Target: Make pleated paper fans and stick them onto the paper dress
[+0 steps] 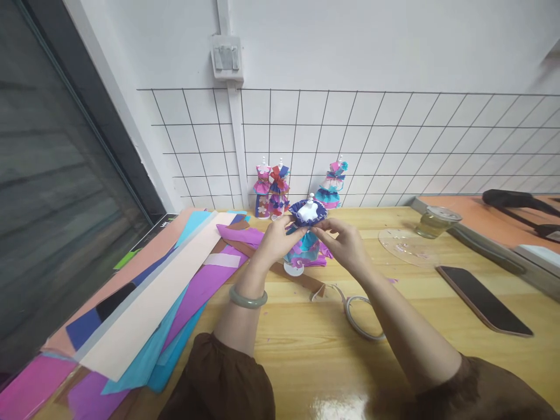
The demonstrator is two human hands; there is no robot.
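Note:
A small white dress form [308, 211] stands on the wooden table in front of me, on a round white base. Round its upper part sits a dark blue ruffled paper strip [322, 213], flared out like a collar. Below hangs a turquoise and purple paper skirt [303, 249]. My left hand [280, 236] pinches the ruffled strip's lower edge from the left, thumb toward the middle. From the right, my right hand [343, 238] pinches that same edge between thumb and fingers. The fingertips nearly meet at the form's front, and they partly hide the waist.
Three dressed miniature forms, one a tiered blue and pink one [331, 189], stand by the tiled wall. Coloured paper sheets [153, 297] pile at left. A roll of tape [365, 318] lies near my right forearm. Farther right are a phone [483, 300] and a glass jar [437, 221].

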